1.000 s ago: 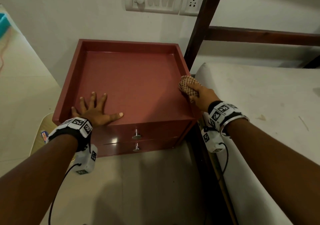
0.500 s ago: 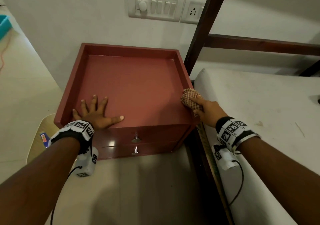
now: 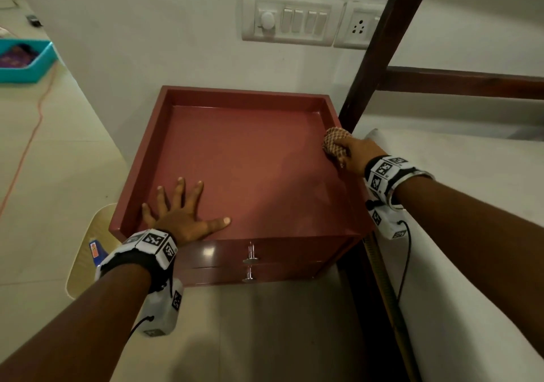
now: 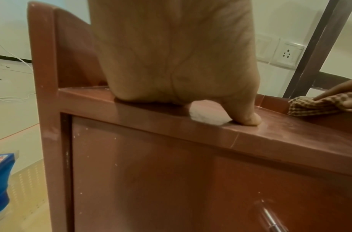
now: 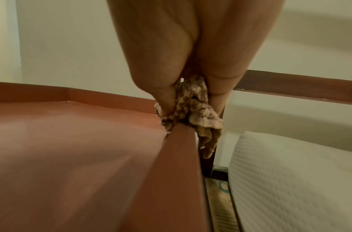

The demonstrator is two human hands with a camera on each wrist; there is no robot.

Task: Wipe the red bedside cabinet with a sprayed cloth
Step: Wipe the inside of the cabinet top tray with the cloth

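Observation:
The red bedside cabinet [image 3: 253,163] stands against the wall, its top framed by a raised rim [image 3: 338,122] on three sides. My left hand [image 3: 182,207] lies flat on the front left of the top with fingers spread; its palm [image 4: 171,55] and thumb show in the left wrist view. My right hand [image 3: 356,154] grips a bunched brown checked cloth [image 3: 335,143] on the right rim, about midway along it. In the right wrist view the cloth [image 5: 192,109] straddles the rim [image 5: 181,149] between thumb and fingers. The cloth [image 4: 318,103] also shows in the left wrist view.
A white mattress [image 3: 471,205] and dark wooden bed frame [image 3: 379,57] crowd the cabinet's right side. A blue spray bottle [image 3: 95,252] stands on a pale stool [image 3: 85,249] to the left. Two drawer knobs [image 3: 250,259] face me. A switch panel [image 3: 291,22] hangs above.
My right hand has slid the cloth back along the right rim, away from the front corner toward the wall. The left hand has stayed pressed flat in place.

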